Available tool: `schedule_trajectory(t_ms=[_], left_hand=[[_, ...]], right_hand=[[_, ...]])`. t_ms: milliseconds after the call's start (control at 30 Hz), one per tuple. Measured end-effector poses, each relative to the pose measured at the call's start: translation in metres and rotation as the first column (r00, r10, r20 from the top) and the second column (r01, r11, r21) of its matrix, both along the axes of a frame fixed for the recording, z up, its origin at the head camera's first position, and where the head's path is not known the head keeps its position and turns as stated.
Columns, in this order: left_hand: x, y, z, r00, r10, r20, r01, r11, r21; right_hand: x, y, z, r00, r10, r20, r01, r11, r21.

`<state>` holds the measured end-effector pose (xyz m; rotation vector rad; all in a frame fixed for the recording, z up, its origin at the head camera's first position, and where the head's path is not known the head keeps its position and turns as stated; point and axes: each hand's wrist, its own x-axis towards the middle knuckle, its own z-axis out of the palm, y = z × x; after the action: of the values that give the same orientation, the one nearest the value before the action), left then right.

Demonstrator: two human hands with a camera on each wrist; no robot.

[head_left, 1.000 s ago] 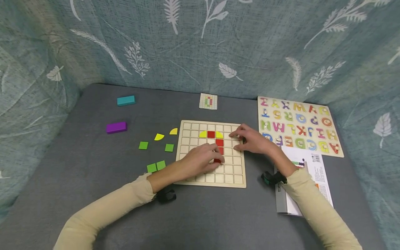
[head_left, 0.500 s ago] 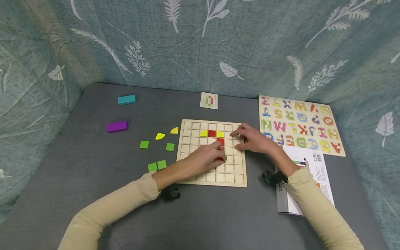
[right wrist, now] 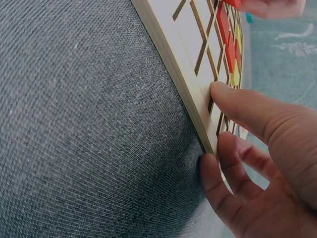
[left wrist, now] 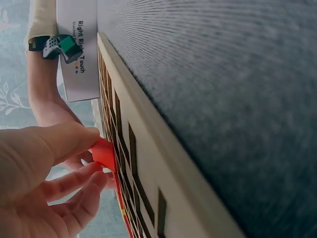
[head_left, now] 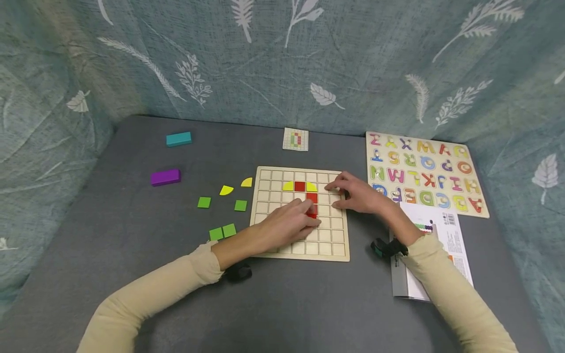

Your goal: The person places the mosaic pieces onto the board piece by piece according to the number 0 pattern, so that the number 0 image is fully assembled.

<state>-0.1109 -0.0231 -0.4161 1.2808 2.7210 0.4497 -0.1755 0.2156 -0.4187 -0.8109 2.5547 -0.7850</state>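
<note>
A wooden grid board [head_left: 331, 236] lies on the table. My left hand [head_left: 282, 223] is over its middle. In the left wrist view, thumb and fingers pinch a red square tile [left wrist: 103, 154] at the board's surface. Other red tiles [head_left: 312, 198] run in a column just beyond that hand. At their top, a red square [head_left: 299, 186] sits between two yellow quarter-circle tiles [head_left: 288, 186]. My right hand [head_left: 355, 193] rests on the board's right edge with bent fingers. Its thumb [right wrist: 225, 94] touches the grid, while a fingertip [right wrist: 209, 161] lies beside the edge.
Several green squares [head_left: 240, 205] and two yellow quarter-circles [head_left: 226, 189] lie left of the board. Further left are purple [head_left: 165, 177] and teal [head_left: 178, 139] blocks. A pattern card [head_left: 295, 139] lies behind; an alphabet board [head_left: 423, 171] and white box [head_left: 446, 245] are right.
The left hand has shifted only slightly over the same red tiles. The right hand keeps its place on the board's edge. The whole head view has drifted a little.
</note>
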Motion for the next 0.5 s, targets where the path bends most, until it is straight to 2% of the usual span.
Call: schedule_trajectory(t_ms=[100, 200, 300, 367, 433, 500], left_hand=[[0.002, 0.001, -0.003, 0.997, -0.033, -0.074, 0.028, 0.997, -0.068], [0.005, -0.002, -0.006, 0.981, -0.074, -0.181, 0.054, 0.992, -0.116], [0.010, -0.010, -0.004, 0.967, -0.079, -0.241, 0.060, 0.995, -0.084], [0.016, -0.019, -0.001, 0.971, -0.051, -0.235, 0.045, 0.998, -0.033], [0.023, -0.033, 0.002, 0.981, -0.012, -0.193, 0.015, 1.000, 0.015], [0.029, -0.052, 0.003, 0.990, 0.047, -0.135, -0.042, 0.998, 0.044]], right_hand=[[0.001, 0.000, -0.001, 1.000, 0.000, 0.004, 0.000, 1.000, -0.010], [0.002, 0.000, -0.002, 1.000, 0.013, 0.006, -0.013, 1.000, -0.017], [0.002, 0.000, -0.003, 1.000, 0.016, -0.001, -0.016, 1.000, -0.010], [0.002, 0.001, -0.002, 1.000, 0.014, -0.003, -0.014, 1.000, -0.005], [0.001, 0.002, -0.001, 1.000, 0.013, -0.008, -0.013, 1.000, -0.001], [0.001, 0.003, -0.001, 1.000, 0.016, -0.009, -0.016, 1.000, -0.002]])
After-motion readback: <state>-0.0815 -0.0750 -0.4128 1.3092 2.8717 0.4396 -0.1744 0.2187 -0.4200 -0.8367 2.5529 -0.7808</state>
